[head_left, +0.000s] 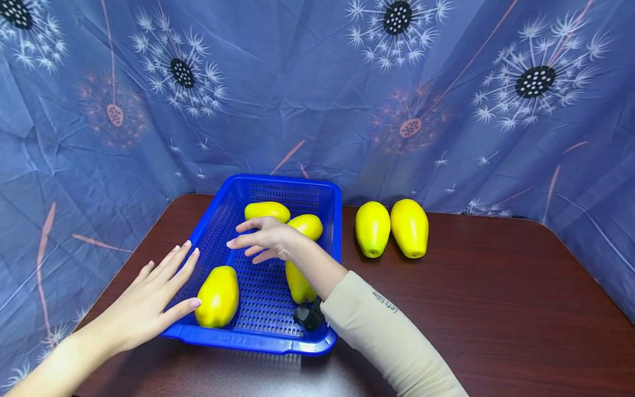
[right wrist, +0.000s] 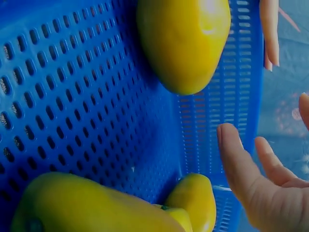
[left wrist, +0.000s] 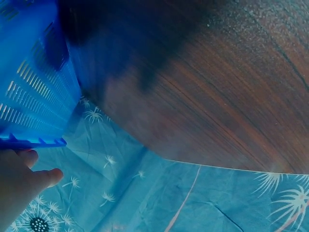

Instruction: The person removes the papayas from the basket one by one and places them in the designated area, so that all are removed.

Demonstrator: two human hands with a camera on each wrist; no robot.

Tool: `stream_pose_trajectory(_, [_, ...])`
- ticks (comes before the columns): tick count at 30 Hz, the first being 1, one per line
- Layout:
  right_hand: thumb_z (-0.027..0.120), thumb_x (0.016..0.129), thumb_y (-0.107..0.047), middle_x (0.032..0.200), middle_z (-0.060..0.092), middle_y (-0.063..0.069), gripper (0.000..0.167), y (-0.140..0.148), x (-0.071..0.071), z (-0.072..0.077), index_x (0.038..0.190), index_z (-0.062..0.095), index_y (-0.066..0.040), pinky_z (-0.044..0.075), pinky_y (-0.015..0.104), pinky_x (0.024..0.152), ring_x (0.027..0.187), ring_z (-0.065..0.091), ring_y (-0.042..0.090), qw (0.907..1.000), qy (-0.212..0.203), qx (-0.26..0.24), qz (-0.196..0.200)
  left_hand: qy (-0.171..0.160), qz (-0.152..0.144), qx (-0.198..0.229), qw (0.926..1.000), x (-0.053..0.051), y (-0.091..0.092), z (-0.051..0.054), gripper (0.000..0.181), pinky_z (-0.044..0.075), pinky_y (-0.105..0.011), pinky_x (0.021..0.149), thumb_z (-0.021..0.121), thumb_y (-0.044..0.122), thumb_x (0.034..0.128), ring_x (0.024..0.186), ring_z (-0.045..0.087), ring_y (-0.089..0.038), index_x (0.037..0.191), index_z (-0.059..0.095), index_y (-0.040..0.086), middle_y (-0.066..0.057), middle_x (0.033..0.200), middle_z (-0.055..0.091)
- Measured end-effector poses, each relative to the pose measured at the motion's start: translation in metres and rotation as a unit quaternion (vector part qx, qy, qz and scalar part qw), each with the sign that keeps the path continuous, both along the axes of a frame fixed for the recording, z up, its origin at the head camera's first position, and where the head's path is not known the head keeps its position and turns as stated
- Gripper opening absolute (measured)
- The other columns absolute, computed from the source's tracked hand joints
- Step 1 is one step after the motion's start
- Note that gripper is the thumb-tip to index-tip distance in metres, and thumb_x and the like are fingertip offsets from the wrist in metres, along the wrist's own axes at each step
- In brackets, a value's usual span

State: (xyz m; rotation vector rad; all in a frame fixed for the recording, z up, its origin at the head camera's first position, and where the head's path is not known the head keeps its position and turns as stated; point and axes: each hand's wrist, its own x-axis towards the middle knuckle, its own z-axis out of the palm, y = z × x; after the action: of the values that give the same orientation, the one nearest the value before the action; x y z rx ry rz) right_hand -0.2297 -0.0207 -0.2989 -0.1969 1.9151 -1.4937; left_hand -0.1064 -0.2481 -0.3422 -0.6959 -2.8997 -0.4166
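Observation:
My left hand (head_left: 151, 300) lies flat along the left rim of a blue plastic basket (head_left: 263, 345), its fingers straight. The thumb tip is at a yellow papaya (head_left: 218, 298) in the basket's front left; whether they touch I cannot tell. Above the basket's middle hovers my right hand (head_left: 268, 240), fingers spread and holding nothing. Under and around it lie a papaya at the back (head_left: 267, 210), another at the back right (head_left: 306, 226) and one at the right side (head_left: 299, 284), partly hidden by my forearm. In the right wrist view the right fingers (right wrist: 231, 150) are apart from the fruit.
Two more papayas, a left one (head_left: 372, 229) and a right one (head_left: 409, 228), stand on the brown table (head_left: 486, 298) right of the basket. A blue dandelion-print cloth (head_left: 297, 82) hangs behind the table. A black wrist device (head_left: 310, 315) sits below my right sleeve.

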Motion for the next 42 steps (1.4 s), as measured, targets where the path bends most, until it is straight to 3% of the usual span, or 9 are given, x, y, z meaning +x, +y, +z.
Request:
stream_pose_trajectory(4, [0.076, 0.079, -0.019, 0.099, 0.067, 0.003, 0.057, -0.005, 0.004, -0.005, 0.129, 0.053, -0.008, 0.054, 0.038, 0.076, 0.105, 0.06, 0.032, 0.9999, -0.004, 0.014, 0.007, 0.003, -0.003, 0.001, 1.0, 0.001, 0.0, 0.0, 0.076, 0.002, -0.061, 0.106, 0.054, 0.04, 0.0916, 0.141, 0.007, -0.032, 0.15, 0.017, 0.01, -0.014, 0.155, 0.011])
stream_pose_trajectory(10, [0.078, 0.076, -0.02, 0.107, 0.062, 0.009, 0.056, -0.01, 0.01, -0.013, 0.126, 0.055, -0.007, 0.054, 0.036, 0.07, 0.097, 0.062, 0.03, 0.9983, -0.004, 0.056, 0.018, 0.003, -0.006, 0.004, 1.0, 0.001, 0.001, 0.001, 0.075, 0.001, -0.061, 0.106, 0.054, 0.039, 0.0924, 0.141, 0.008, -0.034, 0.15, 0.015, 0.011, -0.014, 0.155, 0.01])
stream_pose_trajectory(17, [0.078, 0.076, -0.018, 0.1, 0.061, 0.013, 0.058, -0.016, 0.017, -0.023, 0.125, 0.053, -0.004, 0.054, 0.037, 0.069, 0.092, 0.062, 0.031, 0.9949, -0.005, 0.095, 0.032, 0.003, -0.008, 0.006, 0.9999, 0.001, 0.001, 0.0, 0.075, 0.001, -0.061, 0.106, 0.054, 0.038, 0.0923, 0.141, 0.008, -0.034, 0.15, 0.016, 0.01, -0.014, 0.155, 0.011])
stream_pose_trajectory(27, [0.075, 0.079, -0.022, 0.091, 0.057, 0.019, 0.063, -0.024, 0.024, -0.034, 0.128, 0.045, 0.004, 0.054, 0.032, 0.06, 0.066, 0.06, 0.025, 0.985, -0.034, 0.133, 0.105, 0.005, -0.009, 0.002, 0.9999, 0.001, 0.001, -0.001, 0.075, -0.001, -0.059, 0.107, 0.054, 0.038, 0.0926, 0.141, 0.007, -0.033, 0.15, 0.015, 0.011, -0.014, 0.155, 0.01])
stream_pose_trajectory(35, [0.073, 0.081, -0.022, 0.088, 0.057, 0.015, 0.064, -0.025, 0.024, -0.034, 0.13, 0.039, 0.001, 0.053, 0.031, 0.058, 0.069, 0.059, 0.025, 0.9841, -0.033, 0.118, 0.129, 0.012, -0.012, -0.002, 0.9999, 0.001, 0.001, -0.001, 0.074, 0.0, -0.06, 0.107, 0.054, 0.037, 0.0925, 0.141, 0.007, -0.032, 0.15, 0.016, 0.01, -0.015, 0.155, 0.011])
stream_pose_trajectory(42, [0.074, 0.08, -0.021, 0.099, 0.05, 0.011, 0.069, -0.028, 0.025, -0.036, 0.134, 0.034, -0.002, 0.053, 0.034, 0.06, 0.077, 0.058, 0.023, 0.9822, -0.034, 0.114, 0.145, 0.006, -0.01, -0.003, 0.9999, 0.001, 0.001, 0.0, 0.074, -0.003, -0.057, 0.108, 0.054, 0.038, 0.0928, 0.141, 0.007, -0.033, 0.15, 0.015, 0.011, -0.014, 0.155, 0.01])
